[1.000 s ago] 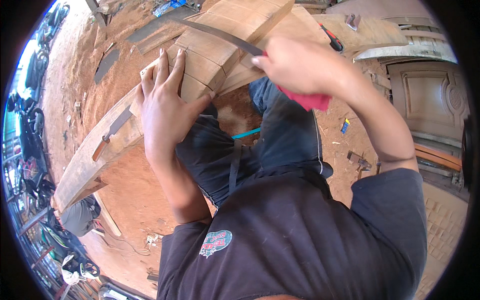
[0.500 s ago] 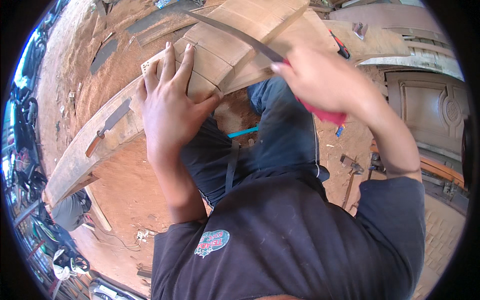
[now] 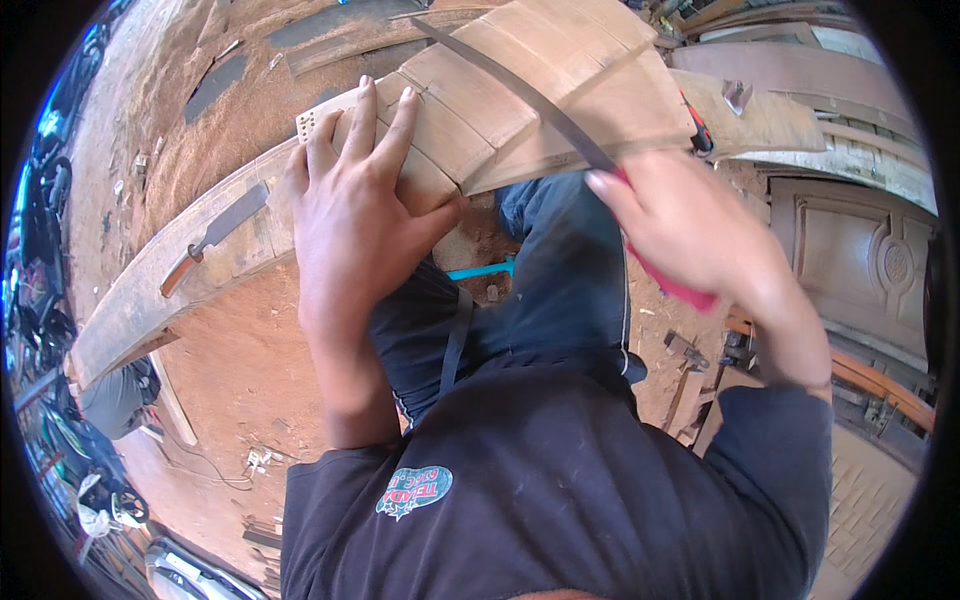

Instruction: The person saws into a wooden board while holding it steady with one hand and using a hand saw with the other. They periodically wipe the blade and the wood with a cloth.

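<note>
One saw (image 3: 535, 96), gripped by the right hand (image 3: 690, 220), has drawn back, seemingly mid-stroke; the left hand (image 3: 355, 220) spreads atop the block's (image 3: 440, 155) left edge.

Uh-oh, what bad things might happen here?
The long curved blade in the right hand might slip toward the left hand, spread on the wood block. The block could shift if that hand's press is too light. The knife-like tool lying on the curved beam could get knocked off.
</note>
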{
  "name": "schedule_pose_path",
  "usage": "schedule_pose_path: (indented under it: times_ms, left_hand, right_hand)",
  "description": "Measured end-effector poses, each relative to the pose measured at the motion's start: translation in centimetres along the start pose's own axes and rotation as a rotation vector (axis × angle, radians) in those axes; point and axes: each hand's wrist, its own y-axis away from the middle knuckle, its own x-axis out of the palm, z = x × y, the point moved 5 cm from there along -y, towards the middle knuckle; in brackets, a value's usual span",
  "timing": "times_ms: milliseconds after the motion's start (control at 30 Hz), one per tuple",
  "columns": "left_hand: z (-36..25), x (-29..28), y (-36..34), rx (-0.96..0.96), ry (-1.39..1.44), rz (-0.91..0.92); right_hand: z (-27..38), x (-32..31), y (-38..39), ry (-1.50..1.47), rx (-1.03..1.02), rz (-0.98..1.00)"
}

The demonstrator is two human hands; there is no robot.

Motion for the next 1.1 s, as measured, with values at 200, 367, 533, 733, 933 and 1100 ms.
schedule_pose_path:
  times_ms: [200, 367, 533, 733, 933, 1100]
  left_hand:
    - [-0.7, -0.1, -0.1, 0.027, -0.001, -0.016]
    - [-0.1, 0.0, -0.1, 0.01, -0.009, -0.003]
    - [-0.3, 0.1, -0.2, 0.027, -0.01, -0.008]
    - [0.0, 0.5, 0.0, 0.059, -0.044, -0.033]
    - [0.0, 0.3, 0.1, 0.034, -0.03, -0.044]
    - [-0.7, 0.1, -0.2, 0.036, -0.016, -0.009]
  right_hand:
    - [-1.3, 0.0, 0.5, 0.009, 0.072, 0.019]
    - [1.6, -1.0, -2.9, -0.023, -0.011, 0.085]
    - [-1.5, -0.9, 2.8, -0.003, -0.002, -0.005]
    - [1.9, -0.9, -2.8, -0.018, -0.018, 0.078]
    - [-1.6, 0.0, 2.3, -0.007, 0.006, 0.01]
    - [-1.6, -0.4, -0.4, -0.09, -0.035, -0.022]
